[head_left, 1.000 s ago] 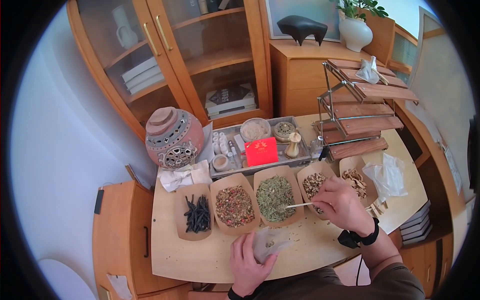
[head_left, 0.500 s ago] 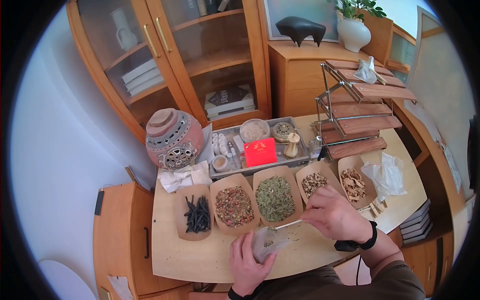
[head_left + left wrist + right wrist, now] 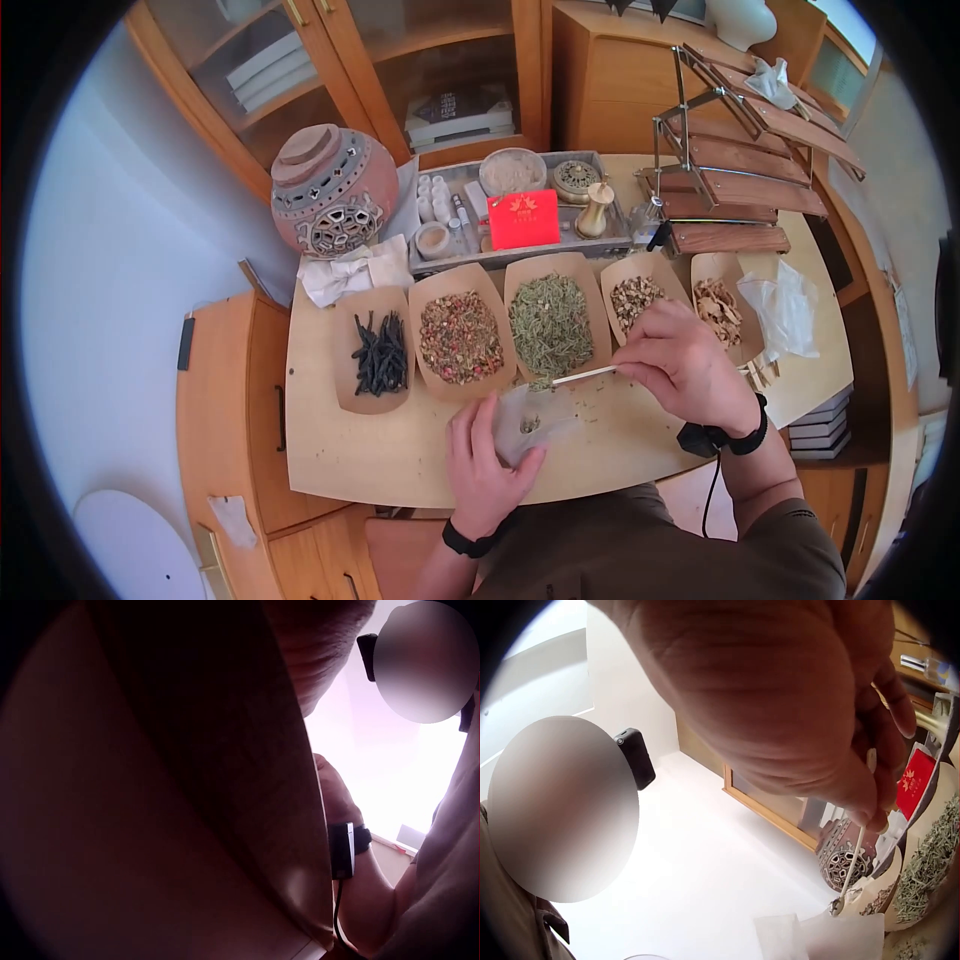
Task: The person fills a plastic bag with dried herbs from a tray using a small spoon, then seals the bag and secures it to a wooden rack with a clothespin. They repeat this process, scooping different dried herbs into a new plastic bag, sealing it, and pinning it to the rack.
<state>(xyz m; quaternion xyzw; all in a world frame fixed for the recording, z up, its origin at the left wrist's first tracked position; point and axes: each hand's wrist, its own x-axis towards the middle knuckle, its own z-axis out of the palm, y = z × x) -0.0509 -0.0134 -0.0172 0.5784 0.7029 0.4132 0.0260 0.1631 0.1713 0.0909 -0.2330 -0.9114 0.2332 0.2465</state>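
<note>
My left hand [image 3: 487, 468] grips a small translucent white pouch [image 3: 514, 432] by its side, with some dried plant bits inside. Between the thumb and fingers of my right hand [image 3: 685, 365] is the handle of a thin pale spoon [image 3: 590, 375]. Green herb [image 3: 541, 384] sits on the spoon's tip, right at the pouch's mouth. In the right wrist view the spoon [image 3: 853, 862] slants down toward the pouch [image 3: 840, 937]. Just beyond lies a paper tray [image 3: 597, 340] of chopped green herb [image 3: 552, 325]. The left wrist view shows mostly the table's dark underside [image 3: 217, 750].
Other paper trays hold dark twisted pods [image 3: 380, 355], a reddish mix [image 3: 460, 335], brown pieces [image 3: 635, 298] and pale chips [image 3: 717, 310]. Behind stand a pierced clay pot [image 3: 335, 190], a grey tray [image 3: 440, 266] with a red card [image 3: 524, 220], and a wooden folding rack [image 3: 750, 165]. Plastic bags [image 3: 785, 310] lie right.
The right hand has brought the spoon from the green herb toward me, to the pouch's mouth. My left hand keeps hold of the pouch. The head view has tilted downward.
</note>
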